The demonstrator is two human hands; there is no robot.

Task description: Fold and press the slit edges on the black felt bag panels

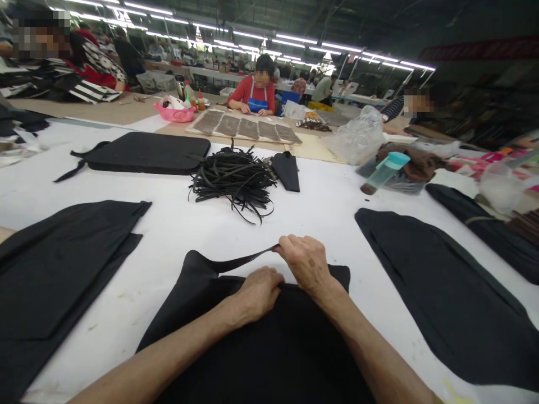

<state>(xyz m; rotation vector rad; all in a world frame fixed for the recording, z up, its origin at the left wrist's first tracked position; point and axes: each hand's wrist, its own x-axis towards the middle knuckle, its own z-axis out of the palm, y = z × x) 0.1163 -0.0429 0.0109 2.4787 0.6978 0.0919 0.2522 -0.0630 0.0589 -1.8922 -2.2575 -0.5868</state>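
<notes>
Here, we have the black fabric piece [307,359] at the near centre of the white-covered worktable [324,216]. Our right hand [305,261] has its fingers closed in a pinch on a narrow black strip [242,261], which sags from the piece's far left corner. Our left hand [261,289] curls its fingers over the far edge; we cannot tell whether they grip the cloth or only press it. To manage this well, we should hold that edge flat and keep the strip evenly taut, without twists. The cloth looks smooth, matt and supple. Beyond lies a springy tangle of thin black strips [233,179], with a thick, round-cornered black pad [147,152] at far left.
</notes>
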